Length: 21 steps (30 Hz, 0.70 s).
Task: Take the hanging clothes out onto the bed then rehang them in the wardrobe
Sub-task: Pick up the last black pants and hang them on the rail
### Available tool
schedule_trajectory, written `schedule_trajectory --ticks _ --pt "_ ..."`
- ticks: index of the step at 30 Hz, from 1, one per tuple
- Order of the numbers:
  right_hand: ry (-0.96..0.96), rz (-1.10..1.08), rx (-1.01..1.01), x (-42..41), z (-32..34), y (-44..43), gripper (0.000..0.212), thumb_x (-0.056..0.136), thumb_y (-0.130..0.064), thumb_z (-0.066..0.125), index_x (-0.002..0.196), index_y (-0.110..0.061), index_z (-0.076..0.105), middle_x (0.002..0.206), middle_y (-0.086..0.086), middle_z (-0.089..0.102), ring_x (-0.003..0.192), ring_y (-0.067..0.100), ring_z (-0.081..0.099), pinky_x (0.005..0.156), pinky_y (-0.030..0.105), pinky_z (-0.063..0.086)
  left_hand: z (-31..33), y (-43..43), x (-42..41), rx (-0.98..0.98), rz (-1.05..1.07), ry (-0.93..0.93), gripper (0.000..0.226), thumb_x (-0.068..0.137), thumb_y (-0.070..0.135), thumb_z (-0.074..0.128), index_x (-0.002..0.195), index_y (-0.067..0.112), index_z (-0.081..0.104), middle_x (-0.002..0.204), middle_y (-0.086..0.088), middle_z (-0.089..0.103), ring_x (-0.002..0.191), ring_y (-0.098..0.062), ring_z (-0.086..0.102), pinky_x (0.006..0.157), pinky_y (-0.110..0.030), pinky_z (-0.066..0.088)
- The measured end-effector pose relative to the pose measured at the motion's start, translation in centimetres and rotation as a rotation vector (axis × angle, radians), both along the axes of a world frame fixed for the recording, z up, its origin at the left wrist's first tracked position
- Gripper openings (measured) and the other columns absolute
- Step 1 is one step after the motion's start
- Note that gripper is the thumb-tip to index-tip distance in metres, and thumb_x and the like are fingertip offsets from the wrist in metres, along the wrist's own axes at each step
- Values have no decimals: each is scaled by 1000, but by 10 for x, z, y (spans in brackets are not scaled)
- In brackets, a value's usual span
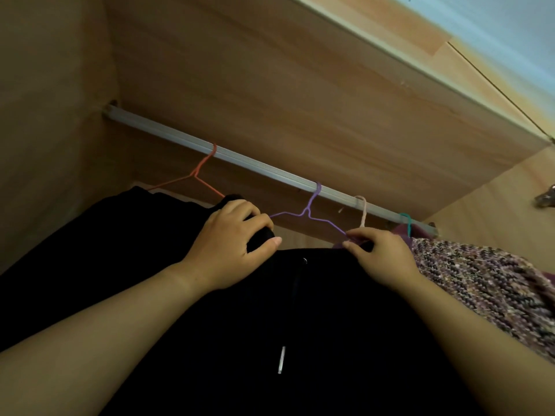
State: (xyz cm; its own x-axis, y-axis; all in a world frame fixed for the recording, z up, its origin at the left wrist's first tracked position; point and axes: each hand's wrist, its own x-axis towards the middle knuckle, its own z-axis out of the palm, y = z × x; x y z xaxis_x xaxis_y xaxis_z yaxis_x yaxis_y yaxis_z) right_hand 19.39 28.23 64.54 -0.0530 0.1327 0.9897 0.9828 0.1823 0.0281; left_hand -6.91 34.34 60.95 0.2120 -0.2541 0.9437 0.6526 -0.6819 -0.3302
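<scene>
Left of both hands, the wardrobe's wooden side wall (45, 145) meets the grey rail (168, 136), which slants down to the right above the hands. An orange hanger (196, 172) hooks over the rail above and to the left of the left hand. One of its arms points down at the knuckles, and dark cloth hangs beneath it.

The left hand (231, 253) is clenched around a rolled fold of the black garment (300, 325), with the fingers wrapped over the top and the thumb pressed along the near side. This garment fills the space below and between both forearms. A small metal eyelet (304, 260) sits between the hands, and a pale drawstring tip (281, 360) lies lower down.

Between the hands and above them, a purple hanger (312, 211) hangs on the rail. Its left arm reaches the left hand's fingers, and its right arm slopes down to the right hand (381, 259). That hand pinches the arm's lower end between thumb and fingertips, along with a bit of purplish cloth.

Just above the right hand hangs a cream hanger (362, 214). Farther right, a teal hanger (407, 223) sits near the rail's end. A mottled purple knit sweater (480, 274) spreads to the right of the right hand and touches its wrist.
</scene>
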Motion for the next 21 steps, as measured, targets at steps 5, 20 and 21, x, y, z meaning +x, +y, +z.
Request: schedule_trajectory --ticks 5,20,21 --pt "-25 -98 -45 30 -13 -21 48 83 -44 62 128 -32 51 111 0 51 107 19 51 84 26 38 1 -3 -4 0 -19 9 49 83 62 33 98 25 62 98 9 52 105 -11 46 90 -41 43" --pt "26 -95 163 -37 2 -28 41 80 -26 69 120 -31 61 118 3 65 113 27 55 88 35 45 3 -9 -10 -25 -74 45 52 81 64 33 99 25 62 99 8 51 107 -10 43 91 -41 42" --pt "36 -99 144 -40 2 -28 40 81 -27 68 121 -32 60 118 2 64 114 27 54 88 35 45 3 -9 -12 -31 -75 47 52 81 64 33 100 25 61 100 8 51 108 -10 43 92 -41 42"
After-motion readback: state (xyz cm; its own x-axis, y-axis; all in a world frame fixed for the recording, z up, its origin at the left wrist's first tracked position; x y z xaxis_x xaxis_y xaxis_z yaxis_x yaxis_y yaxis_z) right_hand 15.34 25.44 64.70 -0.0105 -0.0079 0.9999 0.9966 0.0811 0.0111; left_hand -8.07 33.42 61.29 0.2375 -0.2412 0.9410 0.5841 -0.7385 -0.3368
